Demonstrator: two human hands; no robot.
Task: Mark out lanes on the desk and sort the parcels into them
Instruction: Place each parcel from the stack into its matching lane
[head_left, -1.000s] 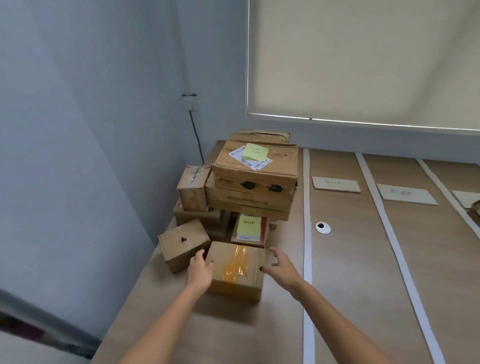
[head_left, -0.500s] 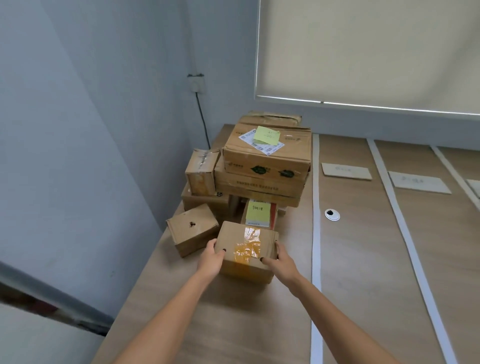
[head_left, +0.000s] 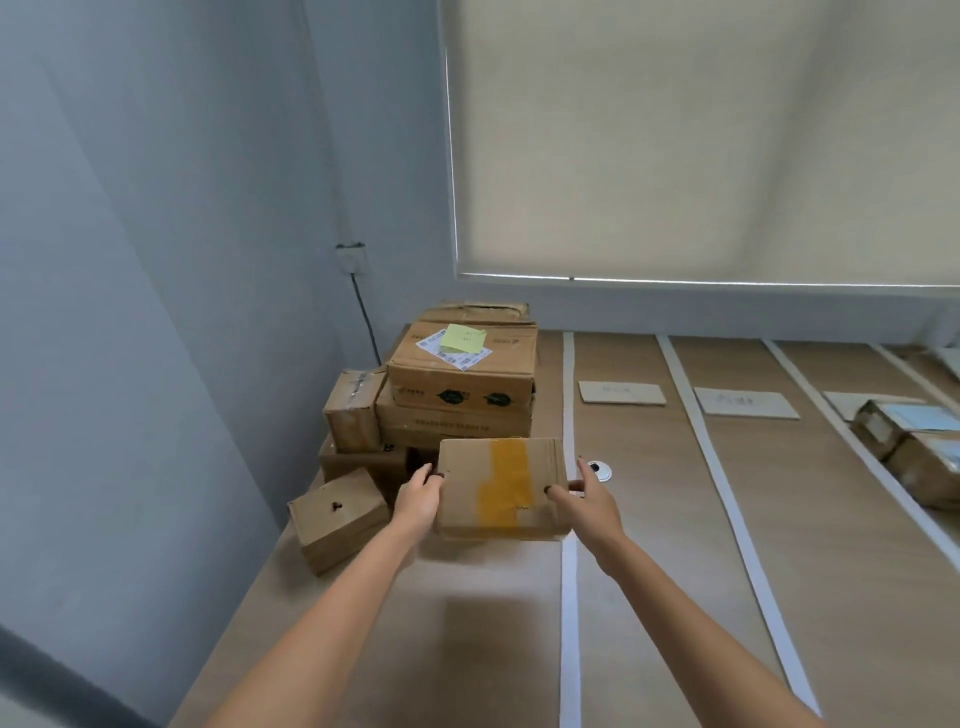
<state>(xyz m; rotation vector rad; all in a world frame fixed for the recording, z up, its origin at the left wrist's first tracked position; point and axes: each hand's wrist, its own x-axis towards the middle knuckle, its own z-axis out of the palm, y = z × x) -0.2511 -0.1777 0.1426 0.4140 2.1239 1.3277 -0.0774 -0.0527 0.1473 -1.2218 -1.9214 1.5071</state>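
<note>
A small cardboard parcel with yellow tape (head_left: 501, 486) hangs above the desk (head_left: 649, 545), tilted toward me. My left hand (head_left: 418, 499) grips its left side and my right hand (head_left: 587, 504) grips its right side. Behind it stands a pile of parcels (head_left: 460, 389) in the desk's back left corner, the top one bearing a green sticky note (head_left: 462, 338). White tape strips (head_left: 569, 571) mark lanes running away from me. Two parcels (head_left: 914, 447) lie in a lane at the far right.
A small brown box (head_left: 337, 519) sits left of my left hand near the wall. Cardboard label cards (head_left: 621, 392) lie at the heads of the lanes. A round cable grommet (head_left: 602, 470) is set in the desk by my right hand. A window blind hangs behind.
Both hands closed on the taped parcel's sides and lifted it off the desk, tilting its top face toward me. The view swung right, bringing the far right parcels into sight.
</note>
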